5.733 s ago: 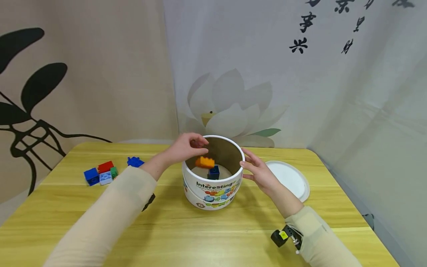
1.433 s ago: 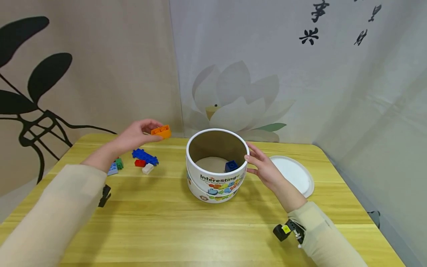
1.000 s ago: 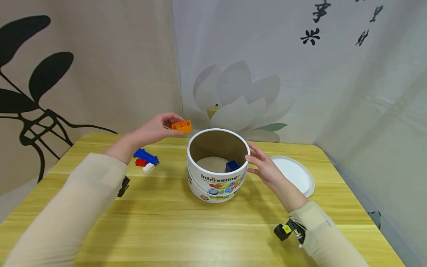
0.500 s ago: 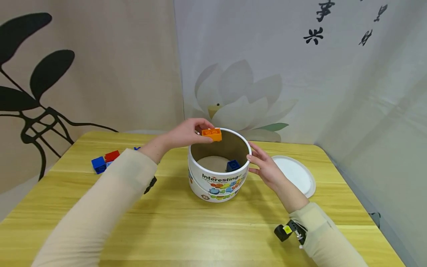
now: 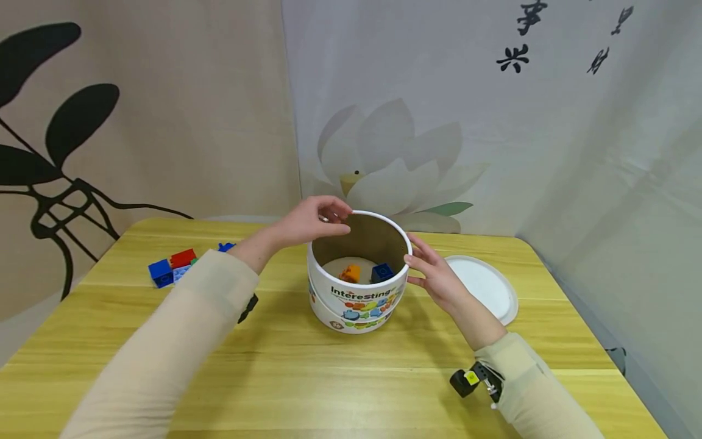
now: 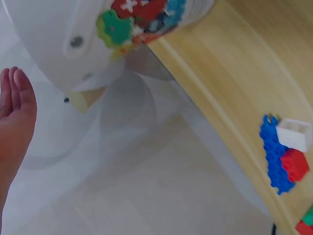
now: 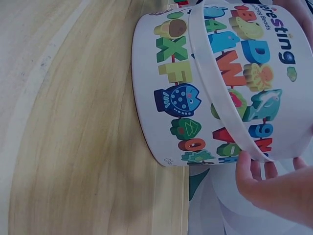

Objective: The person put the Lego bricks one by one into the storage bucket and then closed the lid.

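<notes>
Above the left part of the rim of a white round bucket (image 5: 320, 277), my left hand (image 5: 309, 222) hovers with loosely bent fingers and nothing in them. An orange toy brick (image 5: 351, 274) and a dark blue brick (image 5: 382, 272) lie on the bucket's floor. My right hand (image 5: 436, 280) rests its thumb and spread fingertips on the bucket's right side, by the rim. In the right wrist view the fingertips of that hand (image 7: 274, 188) touch the printed wall near the white handle strap (image 7: 215, 78). The left wrist view shows my left hand (image 6: 17, 112) beside the bucket.
A white lid (image 5: 485, 286) lies right of the bucket. At the left of the wooden table (image 5: 329, 390) are a blue brick (image 5: 161, 273), a red one (image 5: 183, 258) and others partly behind my sleeve. A blue plate, white brick (image 6: 294, 134) and red brick (image 6: 294, 165) show in the left wrist view.
My left hand carried the orange brick rightward from the table's left side to above the bucket and let go. The brick now lies inside. My right hand stayed at the bucket.
</notes>
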Demonstrator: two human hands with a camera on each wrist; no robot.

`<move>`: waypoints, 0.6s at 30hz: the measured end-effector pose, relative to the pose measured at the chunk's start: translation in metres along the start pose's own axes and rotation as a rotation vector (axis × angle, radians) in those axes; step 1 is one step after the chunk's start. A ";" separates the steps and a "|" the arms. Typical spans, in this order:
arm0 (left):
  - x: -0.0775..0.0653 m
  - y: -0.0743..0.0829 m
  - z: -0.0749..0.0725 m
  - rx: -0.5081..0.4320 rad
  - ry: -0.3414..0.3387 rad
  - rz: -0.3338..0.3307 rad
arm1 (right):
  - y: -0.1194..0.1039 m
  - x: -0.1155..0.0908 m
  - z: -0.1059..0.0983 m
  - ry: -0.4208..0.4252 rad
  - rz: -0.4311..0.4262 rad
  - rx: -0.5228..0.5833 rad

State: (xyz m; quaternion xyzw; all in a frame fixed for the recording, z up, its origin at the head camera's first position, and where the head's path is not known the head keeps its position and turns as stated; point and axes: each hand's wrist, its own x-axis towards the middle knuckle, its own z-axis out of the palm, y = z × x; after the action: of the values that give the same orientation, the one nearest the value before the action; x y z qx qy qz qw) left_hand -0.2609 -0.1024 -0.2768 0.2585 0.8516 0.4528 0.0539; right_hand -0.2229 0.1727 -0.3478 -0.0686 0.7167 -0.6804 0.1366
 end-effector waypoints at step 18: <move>-0.109 -0.088 -0.101 0.108 0.291 -0.352 | -0.002 -0.002 0.000 -0.005 0.007 -0.013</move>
State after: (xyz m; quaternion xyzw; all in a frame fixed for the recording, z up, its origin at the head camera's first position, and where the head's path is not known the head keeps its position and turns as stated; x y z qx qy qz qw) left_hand -0.2345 -0.2703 -0.3035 0.0402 0.9053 0.4227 -0.0052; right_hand -0.2216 0.1729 -0.3452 -0.0687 0.7210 -0.6751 0.1404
